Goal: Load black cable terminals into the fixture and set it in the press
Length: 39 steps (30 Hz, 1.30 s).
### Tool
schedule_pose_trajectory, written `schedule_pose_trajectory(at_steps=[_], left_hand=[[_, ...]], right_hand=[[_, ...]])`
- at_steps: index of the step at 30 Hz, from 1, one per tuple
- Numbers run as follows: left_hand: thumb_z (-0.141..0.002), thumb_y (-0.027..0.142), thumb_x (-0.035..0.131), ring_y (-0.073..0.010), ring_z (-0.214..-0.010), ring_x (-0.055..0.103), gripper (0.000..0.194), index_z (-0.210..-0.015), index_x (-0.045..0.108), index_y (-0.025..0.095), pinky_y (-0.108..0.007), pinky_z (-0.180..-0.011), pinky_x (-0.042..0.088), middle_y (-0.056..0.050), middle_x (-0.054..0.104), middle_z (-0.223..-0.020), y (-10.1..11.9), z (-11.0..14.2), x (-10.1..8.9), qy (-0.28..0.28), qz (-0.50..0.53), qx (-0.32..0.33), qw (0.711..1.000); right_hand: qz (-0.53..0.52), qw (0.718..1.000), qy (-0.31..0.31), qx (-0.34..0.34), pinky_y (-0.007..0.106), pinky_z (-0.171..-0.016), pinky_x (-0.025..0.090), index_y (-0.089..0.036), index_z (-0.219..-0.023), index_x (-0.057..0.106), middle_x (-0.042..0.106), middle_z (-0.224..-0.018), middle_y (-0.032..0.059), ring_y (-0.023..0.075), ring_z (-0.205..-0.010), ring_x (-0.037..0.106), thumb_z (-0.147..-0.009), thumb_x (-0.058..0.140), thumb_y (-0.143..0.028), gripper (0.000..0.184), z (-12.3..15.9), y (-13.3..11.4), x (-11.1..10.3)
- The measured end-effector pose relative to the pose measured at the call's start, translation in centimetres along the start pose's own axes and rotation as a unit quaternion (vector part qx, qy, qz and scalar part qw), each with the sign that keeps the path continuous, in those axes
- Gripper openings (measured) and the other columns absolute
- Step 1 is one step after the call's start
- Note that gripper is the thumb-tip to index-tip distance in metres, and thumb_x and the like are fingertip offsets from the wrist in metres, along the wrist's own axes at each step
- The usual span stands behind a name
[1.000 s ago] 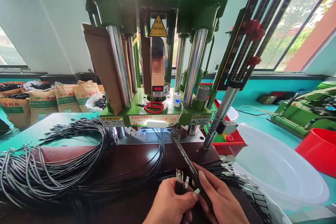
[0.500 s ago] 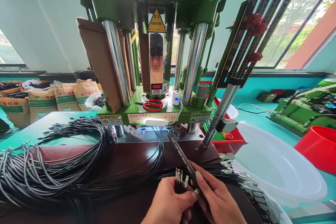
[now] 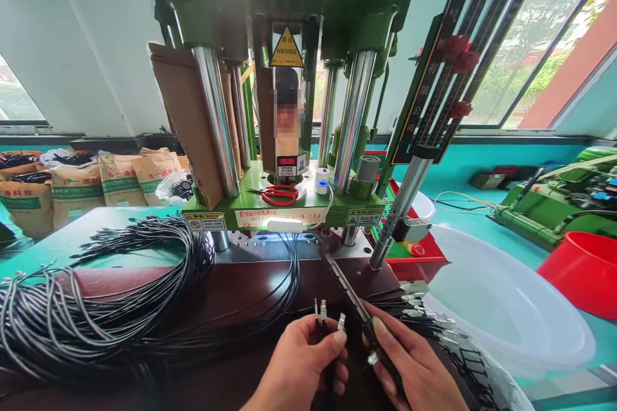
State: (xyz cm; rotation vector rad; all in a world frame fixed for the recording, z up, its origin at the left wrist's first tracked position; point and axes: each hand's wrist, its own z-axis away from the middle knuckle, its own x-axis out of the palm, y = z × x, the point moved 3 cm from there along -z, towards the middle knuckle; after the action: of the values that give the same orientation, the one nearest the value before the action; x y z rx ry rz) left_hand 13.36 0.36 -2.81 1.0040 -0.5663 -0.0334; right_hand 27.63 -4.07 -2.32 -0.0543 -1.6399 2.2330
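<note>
My left hand [image 3: 308, 363] is closed round a few black cables whose silver metal plugs [image 3: 323, 311] stick up between thumb and fingers. Beside it, my right hand [image 3: 409, 363] grips a long, narrow, dark metal bar [image 3: 348, 289] with notches along its length. The bar slants up and away to the left, its far end near the press base. A single silver plug [image 3: 373, 358] shows at the bar's near end, by my right fingers; whether it is seated in the bar I cannot tell.
Ahead stands a green press [image 3: 289, 218] with red-handled pliers [image 3: 279, 194] on its ledge. A thick cable bundle [image 3: 183, 276] curves over the left of the table; more plugged cables [image 3: 434, 321] lie at right. Beyond the right edge is a white tub [image 3: 520, 308].
My hands have drawn slightly apart. The bar has shifted right, away from the plugs in my left hand. The view has tilted up a little.
</note>
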Motion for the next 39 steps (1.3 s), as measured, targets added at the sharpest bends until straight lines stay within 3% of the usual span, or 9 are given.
schedule_pose_trajectory(at_steps=[5,13,17,23,26,30,33,36,39], left_hand=[[-0.058,0.050,0.074,-0.0046,-0.030,0.039,0.043,-0.068,0.048,0.017,-0.017,-0.029,0.027,0.004,0.054,-0.049,-0.6,-0.8,1.0,0.001,-0.097,0.018,0.995],[-0.063,0.042,0.069,-0.0039,-0.030,0.038,0.032,-0.064,0.050,0.016,-0.016,-0.028,0.028,0.004,0.052,-0.048,-0.5,-0.5,1.1,-0.007,-0.128,0.014,0.992],[-0.062,0.040,0.069,-0.0043,-0.029,0.037,0.031,-0.062,0.050,0.016,-0.017,-0.028,0.027,0.004,0.051,-0.046,-0.5,-0.5,1.0,-0.007,-0.124,0.003,0.992],[-0.061,0.038,0.070,-0.0044,-0.030,0.037,0.030,-0.060,0.051,0.016,-0.018,-0.029,0.026,0.003,0.051,-0.046,-0.6,-0.8,1.0,-0.006,-0.117,0.012,0.993],[-0.061,0.039,0.072,-0.0051,-0.033,0.039,0.031,-0.061,0.052,0.015,-0.018,-0.031,0.028,0.002,0.053,-0.047,-0.6,-0.7,1.0,0.000,-0.109,0.014,0.994],[-0.054,0.041,0.079,-0.0094,-0.046,0.052,0.041,-0.074,0.057,0.013,-0.023,-0.044,0.044,0.001,0.057,-0.057,-0.3,-0.4,0.5,-0.006,-0.038,0.017,0.999],[-0.055,0.040,0.081,-0.0107,-0.056,0.057,0.048,-0.087,0.057,0.014,-0.025,-0.055,0.050,0.002,0.058,-0.064,0.3,0.0,-0.3,0.036,0.020,0.038,0.998],[-0.060,0.049,0.076,-0.0077,-0.043,0.050,0.051,-0.090,0.052,0.016,-0.019,-0.040,0.042,0.004,0.057,-0.058,0.4,0.0,-0.5,0.045,0.010,0.048,0.998],[-0.061,0.062,0.069,-0.0043,-0.027,0.035,0.054,-0.085,0.046,0.019,-0.016,-0.025,0.022,0.004,0.059,-0.053,0.0,-0.3,-0.2,0.031,-0.034,0.057,0.997]], right_hand=[[0.012,0.999,-0.031,0.003,0.012,-0.028,0.022,-0.019,-0.126,0.057,0.038,-0.039,-0.0088,0.0055,-0.034,0.030,-0.066,0.067,-0.064,0.075,-0.6,0.5,0.1],[0.045,0.996,-0.075,-0.031,0.014,-0.040,0.036,-0.025,-0.123,0.060,0.052,-0.054,-0.0041,0.0062,-0.046,0.039,-0.076,0.065,-0.055,0.056,-1.0,0.5,-0.2],[0.064,0.995,-0.063,-0.043,0.014,-0.035,0.029,-0.022,-0.124,0.060,0.052,-0.052,-0.0036,0.0065,-0.042,0.035,-0.078,0.062,-0.056,0.057,-0.6,0.4,0.1],[0.070,0.992,-0.043,-0.095,0.019,-0.055,0.047,-0.025,-0.114,0.068,0.067,-0.085,0.0017,0.0126,-0.064,0.055,-0.075,0.065,-0.054,0.048,-0.5,0.4,0.3],[0.077,0.990,-0.043,-0.106,0.018,-0.046,0.041,-0.025,-0.114,0.068,0.064,-0.077,0.0003,0.0094,-0.055,0.049,-0.074,0.066,-0.054,0.050,-0.6,0.6,0.2],[0.030,0.997,-0.053,-0.041,0.015,-0.034,0.025,-0.026,-0.119,0.063,0.052,-0.055,-0.0051,0.0041,-0.039,0.031,-0.074,0.065,-0.056,0.054,-0.5,0.8,-0.1],[-0.013,0.999,-0.029,-0.024,0.013,-0.037,0.028,-0.029,-0.117,0.064,0.051,-0.057,-0.0058,0.0030,-0.041,0.032,-0.072,0.070,-0.053,0.051,-0.3,0.5,-0.6],[-0.009,0.998,-0.053,-0.014,0.012,-0.038,0.029,-0.030,-0.117,0.064,0.054,-0.059,-0.0048,0.0028,-0.042,0.033,-0.072,0.069,-0.054,0.051,-0.5,0.7,-0.7],[0.010,0.997,-0.073,0.001,0.012,-0.033,0.023,-0.027,-0.120,0.062,0.048,-0.050,-0.0065,0.0028,-0.037,0.030,-0.072,0.066,-0.057,0.056,-0.7,1.1,-0.6]])
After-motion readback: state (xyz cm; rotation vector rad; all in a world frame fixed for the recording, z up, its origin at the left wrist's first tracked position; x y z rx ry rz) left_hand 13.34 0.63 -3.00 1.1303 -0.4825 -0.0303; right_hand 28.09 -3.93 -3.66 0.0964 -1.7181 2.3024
